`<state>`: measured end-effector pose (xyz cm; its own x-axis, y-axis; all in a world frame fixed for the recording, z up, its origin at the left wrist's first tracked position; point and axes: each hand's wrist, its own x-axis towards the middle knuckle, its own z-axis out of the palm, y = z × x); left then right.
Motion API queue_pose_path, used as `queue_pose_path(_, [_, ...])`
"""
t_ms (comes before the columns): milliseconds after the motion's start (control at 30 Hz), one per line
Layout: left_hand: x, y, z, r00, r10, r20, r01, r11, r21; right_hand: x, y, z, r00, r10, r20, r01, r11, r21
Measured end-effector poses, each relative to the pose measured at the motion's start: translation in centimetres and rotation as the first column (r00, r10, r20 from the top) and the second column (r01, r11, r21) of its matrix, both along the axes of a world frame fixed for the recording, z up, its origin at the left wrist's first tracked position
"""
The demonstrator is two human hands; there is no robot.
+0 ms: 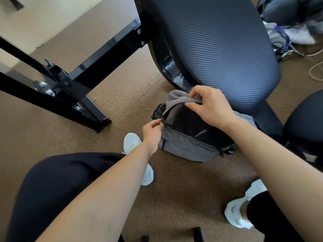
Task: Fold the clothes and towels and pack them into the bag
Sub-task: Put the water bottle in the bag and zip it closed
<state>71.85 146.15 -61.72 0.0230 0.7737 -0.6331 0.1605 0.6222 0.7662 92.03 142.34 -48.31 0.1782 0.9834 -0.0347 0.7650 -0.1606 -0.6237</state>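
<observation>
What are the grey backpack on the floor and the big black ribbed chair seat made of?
The grey backpack looks like woven fabric: matte, heathered, with soft folds. The black ribbed chair seat seems to be padded vinyl or faux leather, with fine ridges and a sheen.

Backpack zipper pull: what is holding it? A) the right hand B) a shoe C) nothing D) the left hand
D: the left hand pinches the zipper pull at a corner of the gray backpack, while the right hand grips its top flap.

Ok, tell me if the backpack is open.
Open: right hand holds up the backpack flap, dark inside shows; left hand pinches the zip pull.
</observation>
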Motion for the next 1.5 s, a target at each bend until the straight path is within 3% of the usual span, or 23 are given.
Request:
queue_pose_path(100, [0.4, 0.5, -0.1, 0.997, 0.055, -0.055, -0.054, 0.998, 0.017, 0.1, 0.1, 0.0, 1.0, 0.001, -0.006, -0.001, 1.0, -0.002])
queue_pose_path(233, [0.5, 0.4, 0.0, 0.997, 0.074, 0.003, -0.074, 0.996, -0.044, 0.1, 0.0, 0.0, 1.0, -0.018, -0.008, 0.018, 1.0, 0.014])
queue_pose_path(667, [1.7, 0.6, 0.0, 0.991, 0.065, 0.116, -0.062, 0.998, -0.033, 0.0, 0.2, -0.1, 1.0, 0.007, -0.026, -0.007, 1.0, -0.002])
queue_pose_path(767, [1.4, 1.7, -0.9, 0.996, 0.09, 0.008, -0.09, 0.996, 0.004, 0.1, 0.2, -0.1, 1.0, 0.011, -0.03, -0.011, 1.0, 0.004])
queue_pose_path(933, [-0.2, 3.5, -2.8, 0.921, 0.008, -0.389, 0.012, 0.999, 0.051, 0.1, 0.5, -0.3, 0.999, -0.028, 0.02, 0.028, 0.999, 0.027])
queue_pose_path(1000, [-0.4, 4.1, -2.8, 0.894, -0.001, -0.449, 0.041, 0.996, 0.08, 0.1, 0.6, -0.3, 0.999, -0.044, 0.023, 0.044, 0.999, 0.02])
queue_pose_path(1100, [-0.5, 3.3, -2.2, 0.905, 0.083, -0.418, -0.018, 0.987, 0.157, 0.6, 0.8, -0.2, 0.998, -0.063, -0.014, 0.063, 0.998, 0.004])
queue_pose_path(1167, [-1.1, 1.6, -1.8, 0.798, 0.16, -0.581, 0.024, 0.955, 0.295, 0.8, 1.0, -0.2, 0.998, -0.056, -0.029, 0.056, 0.998, -0.005])
queue_pose_path(1267, [-1.5, -0.9, -2.7, 0.657, 0.042, -0.753, 0.436, 0.794, 0.425, 0.7, 1.0, -0.2, 0.999, -0.04, -0.032, 0.04, 0.999, -0.006])
queue_pose_path(1367, [0.0, -1.3, -3.4, 0.555, -0.185, -0.811, 0.698, 0.635, 0.332, 0.8, 0.9, -0.2, 0.999, -0.025, -0.044, 0.025, 1.0, -0.001])
queue_pose_path(1500, [1.4, -1.1, -3.1, 0.374, -0.28, -0.884, 0.797, 0.585, 0.152, 1.0, 0.8, -0.3, 0.998, 0.014, -0.057, -0.014, 1.0, -0.001])
